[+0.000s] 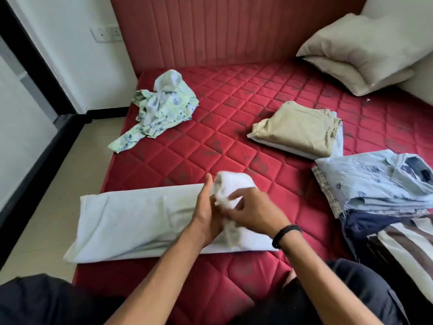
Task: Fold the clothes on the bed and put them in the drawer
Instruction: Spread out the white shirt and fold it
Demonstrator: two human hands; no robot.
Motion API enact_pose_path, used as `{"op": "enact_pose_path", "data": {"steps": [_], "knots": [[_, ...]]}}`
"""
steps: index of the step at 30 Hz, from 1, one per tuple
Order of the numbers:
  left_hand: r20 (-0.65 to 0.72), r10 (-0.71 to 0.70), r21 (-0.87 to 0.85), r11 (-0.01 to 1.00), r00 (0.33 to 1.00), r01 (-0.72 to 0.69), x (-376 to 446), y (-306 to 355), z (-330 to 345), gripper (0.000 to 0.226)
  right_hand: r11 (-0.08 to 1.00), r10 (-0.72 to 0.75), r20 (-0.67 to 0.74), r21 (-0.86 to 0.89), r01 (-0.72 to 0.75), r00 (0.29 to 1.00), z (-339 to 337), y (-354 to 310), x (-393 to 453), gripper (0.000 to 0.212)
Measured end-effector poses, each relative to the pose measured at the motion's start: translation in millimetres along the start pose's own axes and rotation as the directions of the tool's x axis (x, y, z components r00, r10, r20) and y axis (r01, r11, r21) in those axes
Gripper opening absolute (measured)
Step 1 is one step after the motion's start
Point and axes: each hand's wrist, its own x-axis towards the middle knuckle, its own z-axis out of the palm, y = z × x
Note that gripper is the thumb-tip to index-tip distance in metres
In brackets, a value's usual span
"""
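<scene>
A pale white garment (126, 219) lies folded into a long strip across the near part of the red quilted mattress (225, 127). Its right end is lifted and bunched between both hands. My left hand (207, 207) holds the cloth from the left with the thumb up. My right hand (253, 212), with a black wristband, pinches the raised fold from the right. A crumpled green-and-white patterned shirt (161, 109) lies unfolded at the far left of the bed.
Folded khaki trousers (297, 130) lie on a pale garment at mid right. A stack of folded shirts (375, 184) sits at the right edge, over dark and striped clothes (398, 240). Pillows (360, 52) lean in the far right corner. The floor (46, 207) runs along the left.
</scene>
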Motion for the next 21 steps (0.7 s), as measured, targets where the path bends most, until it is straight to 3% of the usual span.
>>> {"op": "enact_pose_path", "data": {"steps": [1,2,5,7,11,15,18,21], "knots": [[-0.011,0.003,0.039,0.999,1.0,-0.002,-2.7,3.6,-12.9,0.08,0.998,-0.048,0.104,0.055,0.042,0.993,15.6,-6.5,2.0,0.022],[-0.022,0.022,0.064,0.998,1.0,-0.021,-5.6,6.1,-22.3,0.067,0.994,-0.1,0.1,0.044,0.096,0.99,27.5,-7.7,3.9,0.018],[-0.108,0.166,0.124,0.981,0.98,-0.152,-2.2,6.5,-48.4,0.028,0.94,-0.308,-0.25,-0.228,0.254,0.918,47.1,9.8,19.1,0.019],[-0.16,0.239,0.138,0.966,0.958,-0.218,1.9,8.9,-59.9,0.022,0.878,-0.396,-0.32,-0.406,0.253,0.861,55.7,24.1,28.6,0.029],[-0.24,0.347,0.245,0.925,0.906,-0.29,12.3,24.0,-75.2,0.022,0.81,-0.33,-0.148,-0.552,0.199,0.932,72.8,42.4,41.0,0.061],[-0.296,0.309,0.328,0.922,0.904,-0.207,18.1,20.3,-87.7,0.025,0.752,-0.283,-0.085,-0.638,0.166,0.955,89.9,49.9,49.1,0.066],[-0.211,0.348,0.608,0.778,0.913,-0.156,11.2,13.7,-91.1,0.054,0.742,-0.288,-0.067,-0.646,0.178,0.955,103.3,57.6,50.1,0.065],[-0.08,0.441,0.775,0.591,0.894,-0.223,5.8,15.1,-93.1,0.06,0.77,-0.289,-0.075,-0.611,0.185,0.954,105.1,60.5,49.9,0.063]]}}
